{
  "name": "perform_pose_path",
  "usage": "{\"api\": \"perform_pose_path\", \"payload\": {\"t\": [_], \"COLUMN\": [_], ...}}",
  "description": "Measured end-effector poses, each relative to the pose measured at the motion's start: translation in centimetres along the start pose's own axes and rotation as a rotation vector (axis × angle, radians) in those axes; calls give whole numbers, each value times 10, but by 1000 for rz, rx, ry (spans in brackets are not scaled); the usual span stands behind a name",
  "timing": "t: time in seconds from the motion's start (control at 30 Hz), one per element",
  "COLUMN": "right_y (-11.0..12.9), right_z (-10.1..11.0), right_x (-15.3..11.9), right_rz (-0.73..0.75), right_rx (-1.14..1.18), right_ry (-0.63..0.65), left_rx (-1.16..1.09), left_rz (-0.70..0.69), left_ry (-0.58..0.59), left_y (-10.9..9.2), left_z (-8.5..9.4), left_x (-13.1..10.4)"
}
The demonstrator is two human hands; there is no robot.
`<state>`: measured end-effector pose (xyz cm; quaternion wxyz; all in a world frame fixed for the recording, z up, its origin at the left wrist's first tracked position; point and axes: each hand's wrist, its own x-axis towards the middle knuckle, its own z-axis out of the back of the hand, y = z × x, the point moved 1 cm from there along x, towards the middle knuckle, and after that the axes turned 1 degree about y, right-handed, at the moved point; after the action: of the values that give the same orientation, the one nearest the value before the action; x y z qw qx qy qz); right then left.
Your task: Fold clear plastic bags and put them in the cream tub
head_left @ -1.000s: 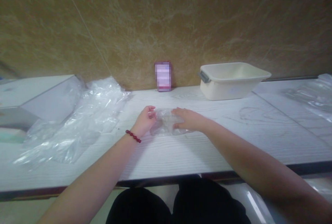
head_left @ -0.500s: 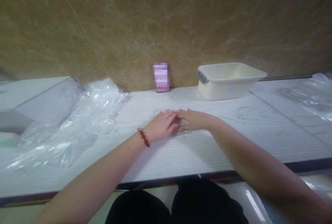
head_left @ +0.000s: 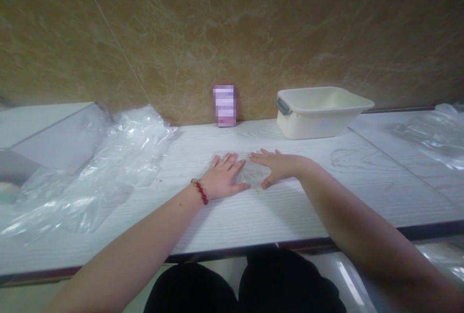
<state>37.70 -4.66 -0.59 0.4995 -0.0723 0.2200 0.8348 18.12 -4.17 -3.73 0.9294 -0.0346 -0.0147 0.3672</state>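
Note:
A small clear plastic bag or sheet (head_left: 253, 173) lies flat on the pale wood-grain table (head_left: 232, 221). My left hand (head_left: 223, 177), with a red bead bracelet at the wrist, rests palm down over its left part, fingers spread. Over the right part lies my right hand (head_left: 275, 165), its fingers stretched out and thumb apart. A gap between the two hands shows the wrinkled middle of the plastic. What lies under the palms is hidden.
A cream plastic basin (head_left: 311, 122) with a grey handle stands at the back right. A pixelated upright card or phone (head_left: 225, 105) leans on the wall. Crumpled clear plastic (head_left: 108, 173) and a white box (head_left: 54, 134) occupy the left; more plastic (head_left: 435, 129) lies far right.
My hands, which were together with fingertips meeting, have moved apart sideways. Fingers have spread, and more of the clear plastic shows between them.

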Motion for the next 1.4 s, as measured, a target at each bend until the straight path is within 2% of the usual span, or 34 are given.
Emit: {"api": "perform_pose_path", "payload": {"t": [0.13, 0.37, 0.43, 0.6, 0.67, 1.17, 1.4], "right_y": [-1, -1, 1, 14, 18, 23, 23], "right_z": [3, 4, 7, 16, 17, 9, 13], "right_x": [-5, -6, -9, -21, -24, -17, -20], "right_rz": [-48, -119, -73, 208, 259, 128, 139], "right_rx": [-27, -81, -117, -111, -90, -77, -69], "right_ry": [19, -25, -52, -149, -148, -74, -119], "left_rx": [11, 11, 8, -7, -15, -44, -3], "left_rz": [16, 21, 21, 9, 4, 13, -47], "left_ry": [-9, -12, -13, -14, -13, -12, -45], "left_y": [1, 0, 0, -1, 0, 0, -14], "left_z": [-1, -1, 0, 1, 1, 1, 7], "left_x": [0, 0, -1, -1, -1, -1, -7]}}
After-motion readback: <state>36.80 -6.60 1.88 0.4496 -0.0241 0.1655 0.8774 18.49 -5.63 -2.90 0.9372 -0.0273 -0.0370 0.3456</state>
